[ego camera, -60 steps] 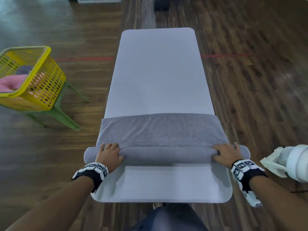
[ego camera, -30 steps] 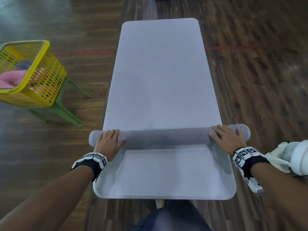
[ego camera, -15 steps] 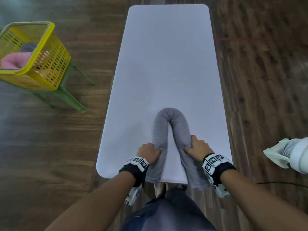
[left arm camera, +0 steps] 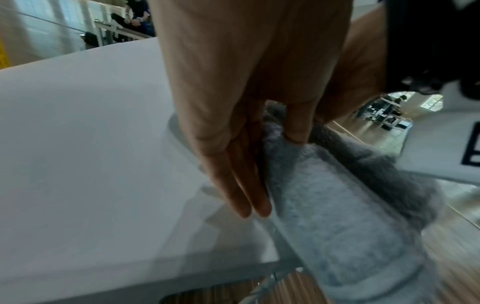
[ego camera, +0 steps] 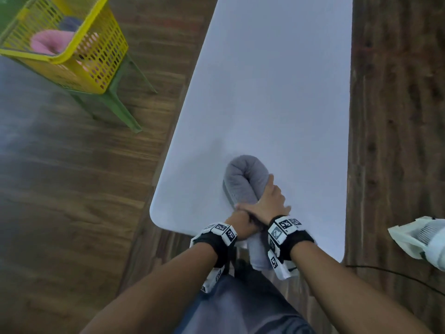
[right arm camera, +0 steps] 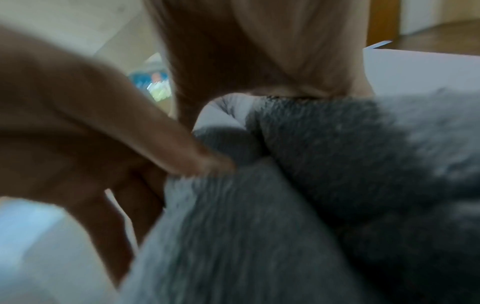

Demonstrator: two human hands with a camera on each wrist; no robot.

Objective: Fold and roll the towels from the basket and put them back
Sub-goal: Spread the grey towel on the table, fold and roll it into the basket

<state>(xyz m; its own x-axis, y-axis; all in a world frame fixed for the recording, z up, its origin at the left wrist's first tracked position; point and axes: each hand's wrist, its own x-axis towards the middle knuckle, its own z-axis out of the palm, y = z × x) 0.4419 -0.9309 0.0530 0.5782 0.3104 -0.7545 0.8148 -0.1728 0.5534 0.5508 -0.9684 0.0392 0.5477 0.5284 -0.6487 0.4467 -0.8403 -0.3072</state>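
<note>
A yellow basket (ego camera: pixel 96 56) with a pink towel (ego camera: pixel 48 43) inside stood far left on a green stand (ego camera: pixel 115 104). At the white desk's (ego camera: pixel 277 80) near edge, the left hand (ego camera: pixel 243 226) had its grip closed on the bent grey towel roll (ego camera: pixel 243 182); the right hand (ego camera: pixel 269 203) lay across, fingers wrapped over it. A white fan (ego camera: pixel 423 242) stood far right.

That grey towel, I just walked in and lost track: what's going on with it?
A person is working the grey towel at the near end of the white table. It is rolled and bent double into a loop. The right hand lies across it while the left hand holds the ends at the table edge. The yellow basket, on a green stool, already holds a pink towel.
</note>
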